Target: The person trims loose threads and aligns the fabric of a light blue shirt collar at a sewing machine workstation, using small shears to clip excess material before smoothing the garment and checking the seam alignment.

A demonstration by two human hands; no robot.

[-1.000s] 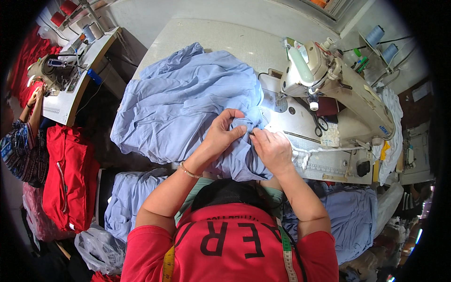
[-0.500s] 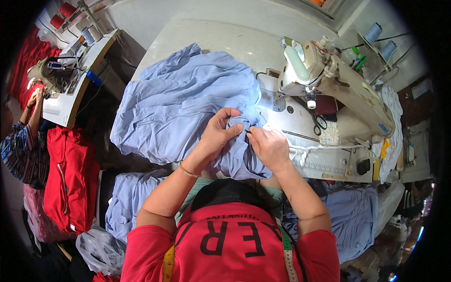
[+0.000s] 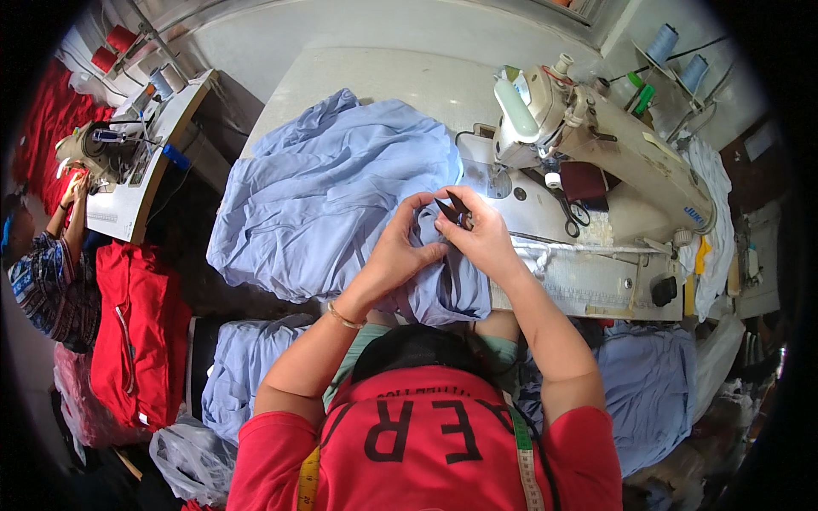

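A light blue garment (image 3: pixel 332 183) lies crumpled over the sewing table, and its near end hangs over the front edge toward my lap. My left hand (image 3: pixel 399 249) is closed on a gathered part of this cloth, thumb and fingers pinching it. Small dark thread snips (image 3: pixel 455 210) are in my right hand (image 3: pixel 486 237), blades parted and pointing up and to the left. The snips are just above the gathered cloth, close to my left fingertips. Part of the cloth between the hands is hidden by the fingers.
A sewing machine (image 3: pixel 613 145) stands right of the garment, with black-handled scissors (image 3: pixel 573 217) on its bed. More blue cloth (image 3: pixel 643 392) hangs at the lower right. At the left, another person's hands (image 3: pixel 77 186) work at a second machine near a red garment (image 3: pixel 141 332).
My right hand has risen slightly, turning the snips so their blades now show clearly above the cloth. My left hand still pinches the garment, thumb lower. The whole view has shifted a little.
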